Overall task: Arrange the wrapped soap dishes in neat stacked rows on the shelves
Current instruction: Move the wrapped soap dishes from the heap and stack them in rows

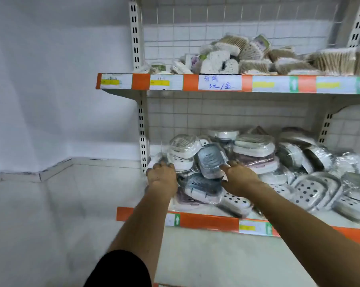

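Note:
Several plastic-wrapped soap dishes lie in a loose heap on the lower shelf (208, 223). At its left end stands a short stack of white dishes (183, 154). My left hand (162, 176) grips the wrapped dishes at the left side of that stack. A grey-blue dish (210, 160) leans tilted in the middle, and my right hand (239, 179) holds its right edge, thumb against it. Another grey-blue dish (202, 186) lies below, between my hands. A tidier stack (254, 152) rises just right of my right hand.
More wrapped dishes (315, 189) sprawl across the right of the lower shelf. The upper shelf (220, 82) carries packs of cotton swabs (247, 56). A slotted upright (143, 129) bounds the left side. A white wall lies to the left.

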Available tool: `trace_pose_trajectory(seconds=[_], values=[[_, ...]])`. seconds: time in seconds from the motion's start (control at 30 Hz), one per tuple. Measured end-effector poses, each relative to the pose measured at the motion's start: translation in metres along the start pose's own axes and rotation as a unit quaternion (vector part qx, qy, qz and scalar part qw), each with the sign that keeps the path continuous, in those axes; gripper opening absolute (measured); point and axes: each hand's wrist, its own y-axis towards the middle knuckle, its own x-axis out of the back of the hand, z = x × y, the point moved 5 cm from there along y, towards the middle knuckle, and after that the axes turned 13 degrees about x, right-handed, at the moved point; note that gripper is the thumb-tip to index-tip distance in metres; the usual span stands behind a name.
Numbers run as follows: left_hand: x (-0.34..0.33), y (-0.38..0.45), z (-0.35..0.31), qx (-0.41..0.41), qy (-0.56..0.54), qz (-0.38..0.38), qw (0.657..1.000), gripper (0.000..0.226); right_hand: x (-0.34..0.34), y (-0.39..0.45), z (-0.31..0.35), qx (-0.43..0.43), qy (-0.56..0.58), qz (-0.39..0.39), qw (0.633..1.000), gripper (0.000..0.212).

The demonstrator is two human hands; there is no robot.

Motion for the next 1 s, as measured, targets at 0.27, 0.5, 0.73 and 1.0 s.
trace_pose_trajectory(seconds=[0.27, 0.5, 0.73, 1.0], values=[[0.009, 0.081, -0.024, -0.059, -0.094, -0.001, 0.994, 0.083, -0.012, 0.067, -0.019, -0.013, 0.023, 0.015, 1.0, 0.087], [0.004, 0.125, -0.049, -0.146, -0.144, 0.016, 0.979, 0.114, -0.03, 0.082, -0.023, -0.042, 0.028, 0.009, 0.999, 0.11], [0.007, 0.138, -0.063, -0.19, -0.151, 0.043, 0.969, 0.11, -0.034, 0.085, -0.019, -0.046, 0.05, -0.036, 0.997, 0.109], [0.017, 0.133, -0.068, -0.172, -0.163, 0.025, 0.971, 0.088, -0.035, 0.087, -0.018, -0.044, 0.069, -0.069, 0.994, 0.093]])
